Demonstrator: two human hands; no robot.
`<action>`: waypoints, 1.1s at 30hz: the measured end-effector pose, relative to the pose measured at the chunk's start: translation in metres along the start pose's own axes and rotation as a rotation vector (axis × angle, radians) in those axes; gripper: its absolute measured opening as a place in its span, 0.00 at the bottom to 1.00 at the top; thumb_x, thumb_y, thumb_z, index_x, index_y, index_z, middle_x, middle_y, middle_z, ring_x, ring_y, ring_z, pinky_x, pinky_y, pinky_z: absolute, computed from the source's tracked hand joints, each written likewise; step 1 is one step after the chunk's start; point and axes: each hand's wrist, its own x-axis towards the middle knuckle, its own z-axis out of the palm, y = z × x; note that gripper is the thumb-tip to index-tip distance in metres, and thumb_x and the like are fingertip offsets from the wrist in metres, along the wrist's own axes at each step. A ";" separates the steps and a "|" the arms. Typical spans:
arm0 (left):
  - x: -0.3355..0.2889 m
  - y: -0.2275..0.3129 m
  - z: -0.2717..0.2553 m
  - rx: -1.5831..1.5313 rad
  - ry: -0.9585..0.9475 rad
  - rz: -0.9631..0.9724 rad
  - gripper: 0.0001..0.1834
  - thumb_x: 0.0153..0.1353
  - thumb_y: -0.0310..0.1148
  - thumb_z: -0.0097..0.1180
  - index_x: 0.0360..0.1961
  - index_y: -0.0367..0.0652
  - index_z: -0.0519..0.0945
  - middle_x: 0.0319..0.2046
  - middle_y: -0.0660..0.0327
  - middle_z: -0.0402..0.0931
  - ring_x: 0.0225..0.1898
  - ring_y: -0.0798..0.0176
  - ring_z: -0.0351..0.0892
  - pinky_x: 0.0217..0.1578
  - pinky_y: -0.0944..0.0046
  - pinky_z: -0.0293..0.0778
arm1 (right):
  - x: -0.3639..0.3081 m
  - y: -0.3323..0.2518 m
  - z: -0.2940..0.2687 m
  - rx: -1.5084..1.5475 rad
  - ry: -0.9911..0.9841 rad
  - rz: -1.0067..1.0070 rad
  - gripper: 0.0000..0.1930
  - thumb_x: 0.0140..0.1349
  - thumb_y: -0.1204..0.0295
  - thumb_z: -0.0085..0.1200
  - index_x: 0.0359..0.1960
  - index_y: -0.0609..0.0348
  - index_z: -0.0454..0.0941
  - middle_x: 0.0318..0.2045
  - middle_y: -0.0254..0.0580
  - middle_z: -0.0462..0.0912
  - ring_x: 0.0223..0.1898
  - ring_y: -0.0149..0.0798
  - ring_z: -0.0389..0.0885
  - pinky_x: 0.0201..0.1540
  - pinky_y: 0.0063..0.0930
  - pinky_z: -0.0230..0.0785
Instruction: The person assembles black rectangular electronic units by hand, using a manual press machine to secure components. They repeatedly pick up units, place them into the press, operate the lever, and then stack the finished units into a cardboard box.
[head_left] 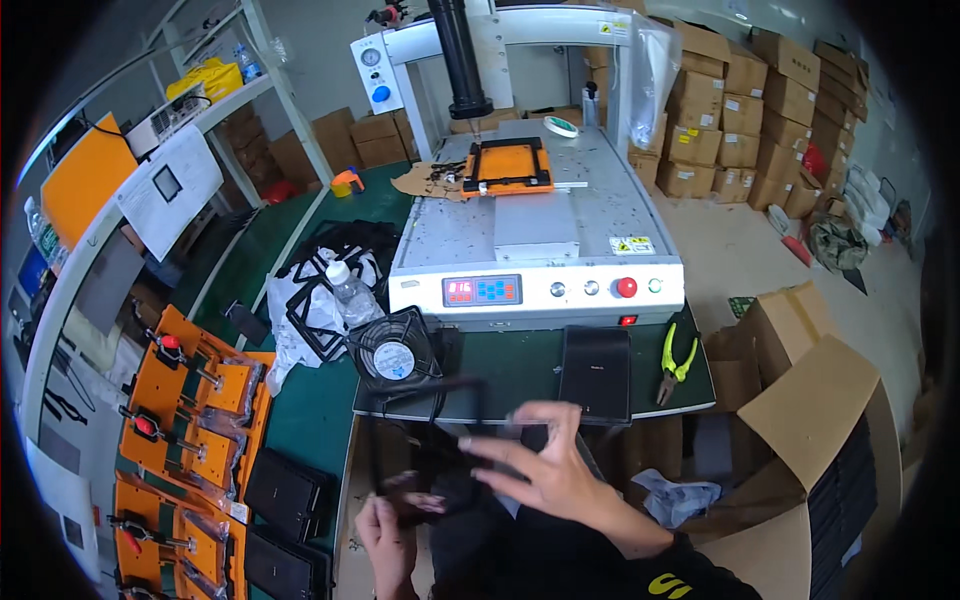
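Note:
A thin black rectangular frame, blurred by motion, is held up in front of me. My left hand pinches it at the lower left corner. Beside its right edge, my right hand has its fingers spread, and the fingertips come close to the frame; whether they touch it I cannot tell. Beyond the hands, a black fan stands on the green bench. To its right lies a flat black panel. On the grey machine, an orange fixture carries a black frame under the black dispensing head.
Yellow-green pliers lie at the bench's right end. A clear bottle and more black frames sit left of the machine. Orange clamp jigs and black panels are at left. An open carton stands right.

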 end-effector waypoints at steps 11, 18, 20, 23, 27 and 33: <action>0.024 -0.013 0.086 -0.133 -0.086 -0.125 0.25 0.72 0.41 0.31 0.50 0.27 0.68 0.39 0.49 0.78 0.42 0.57 0.79 0.47 0.62 0.73 | -0.067 0.019 0.003 0.173 -0.039 0.238 0.14 0.49 0.73 0.63 0.40 0.56 0.80 0.36 0.35 0.76 0.30 0.34 0.80 0.31 0.24 0.76; 0.028 -0.018 0.110 0.358 -0.331 0.158 0.19 0.67 0.31 0.35 0.51 0.31 0.72 0.51 0.51 0.69 0.54 0.55 0.65 0.56 0.60 0.60 | -0.071 0.022 0.006 0.242 0.102 0.211 0.15 0.47 0.78 0.63 0.39 0.59 0.81 0.36 0.39 0.79 0.33 0.35 0.82 0.34 0.24 0.77; 0.039 -0.010 0.109 0.578 -0.489 0.300 0.21 0.65 0.33 0.38 0.55 0.31 0.68 0.53 0.48 0.66 0.58 0.49 0.59 0.59 0.56 0.54 | -0.070 0.026 0.003 0.214 0.168 0.229 0.14 0.46 0.79 0.63 0.38 0.60 0.81 0.36 0.40 0.79 0.33 0.35 0.82 0.35 0.25 0.77; 0.076 0.014 0.119 0.814 -0.635 0.514 0.25 0.64 0.34 0.40 0.59 0.30 0.62 0.55 0.44 0.61 0.58 0.46 0.57 0.60 0.54 0.52 | -0.067 0.035 -0.009 0.212 0.301 0.327 0.12 0.45 0.80 0.64 0.35 0.62 0.82 0.33 0.43 0.82 0.32 0.36 0.82 0.34 0.24 0.76; 0.187 0.018 0.158 0.947 -0.474 0.632 0.36 0.62 0.44 0.46 0.60 0.24 0.54 0.56 0.37 0.57 0.58 0.37 0.56 0.61 0.49 0.49 | -0.082 0.053 -0.016 0.299 0.509 0.505 0.11 0.45 0.83 0.63 0.34 0.66 0.82 0.32 0.44 0.82 0.33 0.36 0.81 0.36 0.22 0.74; 0.403 -0.023 0.177 1.059 -0.270 0.217 0.68 0.46 0.70 0.53 0.63 0.21 0.35 0.59 0.22 0.47 0.65 0.32 0.48 0.63 0.51 0.49 | -0.078 0.051 -0.030 0.253 0.459 0.439 0.14 0.44 0.86 0.63 0.36 0.66 0.82 0.36 0.45 0.78 0.35 0.35 0.81 0.39 0.24 0.74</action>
